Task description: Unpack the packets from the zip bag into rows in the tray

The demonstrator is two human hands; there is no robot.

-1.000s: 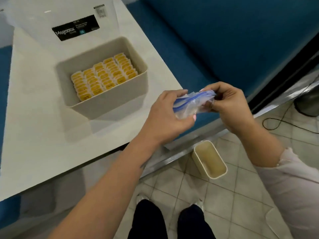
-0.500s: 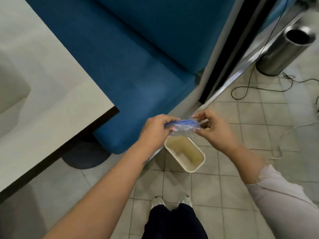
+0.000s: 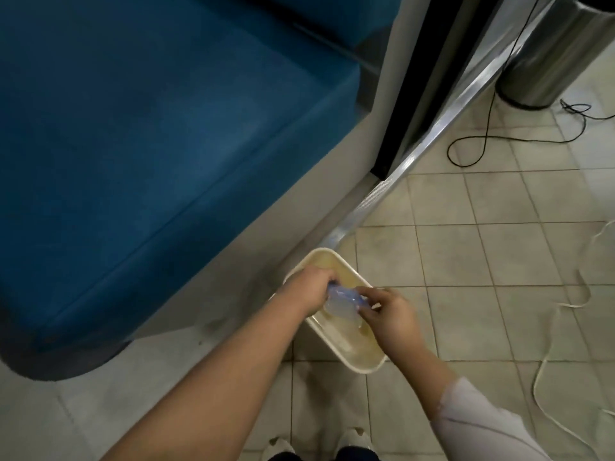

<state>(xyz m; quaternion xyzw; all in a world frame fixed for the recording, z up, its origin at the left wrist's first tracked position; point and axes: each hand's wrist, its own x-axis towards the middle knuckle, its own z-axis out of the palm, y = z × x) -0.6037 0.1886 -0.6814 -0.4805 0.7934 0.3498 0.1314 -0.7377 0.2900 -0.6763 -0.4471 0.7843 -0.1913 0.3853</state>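
Observation:
A crumpled clear zip bag (image 3: 342, 302) with a blue seal is held between both hands, low over a small cream bin (image 3: 361, 364) on the floor. My left hand (image 3: 307, 289) grips the bag's left end, fingers curled round it. My right hand (image 3: 387, 314) pinches the right end. I see no packets inside the bag. The tray with the packets and the table are out of view.
A blue upholstered bench (image 3: 149, 144) fills the left and centre. A steel cylinder bin (image 3: 552, 61) stands at the top right, with a black cable (image 3: 486, 134) and a white cable (image 3: 545, 357) trailing over the tiled floor. My shoes (image 3: 319, 447) show at the bottom edge.
The view has swung away from the table and tray down to the floor. Both hands have lowered the crumpled bag to just over the cream bin.

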